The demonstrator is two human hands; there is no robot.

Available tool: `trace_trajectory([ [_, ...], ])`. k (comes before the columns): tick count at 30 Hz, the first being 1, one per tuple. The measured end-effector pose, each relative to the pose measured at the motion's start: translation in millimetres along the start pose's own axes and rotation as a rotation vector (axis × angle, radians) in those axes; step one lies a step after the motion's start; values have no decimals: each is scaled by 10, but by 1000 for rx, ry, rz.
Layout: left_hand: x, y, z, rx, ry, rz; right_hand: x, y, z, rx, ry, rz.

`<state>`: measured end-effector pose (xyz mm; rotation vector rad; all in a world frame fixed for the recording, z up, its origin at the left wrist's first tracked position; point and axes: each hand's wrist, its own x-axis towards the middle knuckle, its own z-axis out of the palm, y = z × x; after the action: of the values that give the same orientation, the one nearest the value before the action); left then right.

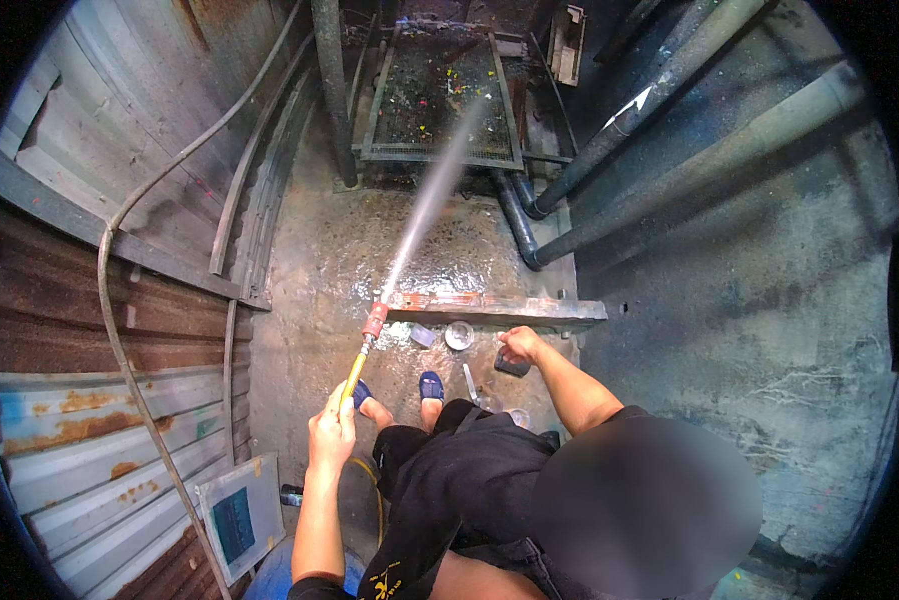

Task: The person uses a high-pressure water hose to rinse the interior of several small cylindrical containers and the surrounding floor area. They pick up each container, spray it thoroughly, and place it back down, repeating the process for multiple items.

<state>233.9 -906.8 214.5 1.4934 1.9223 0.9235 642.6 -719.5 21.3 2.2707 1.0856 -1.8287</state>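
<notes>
My left hand (332, 431) grips a yellow hose (354, 376) just behind its red spray nozzle (375, 321). A white water jet (428, 196) shoots from the nozzle toward the mesh of a framed screen (442, 97) at the far end. My right hand (520, 345) is low on the other side, fingers curled, directly above a small black object (511, 365). Whether the fingers hold that object is unclear. On the wet floor between the hands are a clear plastic tub (422, 334) and a round white container (459, 336).
A long low ledge (502, 311) crosses the floor ahead. Dark pipes (637, 176) slant along the right wall; rusty corrugated sheeting (81, 427) lines the left. A framed panel (241, 517) leans at lower left near a blue drum (299, 570). A white strip (469, 381) lies near my feet.
</notes>
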Motion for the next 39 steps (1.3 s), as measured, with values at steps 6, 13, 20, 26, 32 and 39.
trace_trajectory([
  [6,40,28,-4,-16,-30,-17,22,33,-27,-7,-7,-4],
  [13,80,-22,35,-21,-23,-6,27,19,-31,-1,-9,2],
  [20,129,44,6,-7,-53,-49,28,19,-34,29,-8,-9],
  [26,198,63,59,-24,-1,-9,42,-2,-43,32,8,2],
  [32,276,186,5,-51,-71,-102,6,-35,-62,12,10,1],
  [39,282,139,29,-62,-46,-67,-50,-97,-78,-11,4,8],
])
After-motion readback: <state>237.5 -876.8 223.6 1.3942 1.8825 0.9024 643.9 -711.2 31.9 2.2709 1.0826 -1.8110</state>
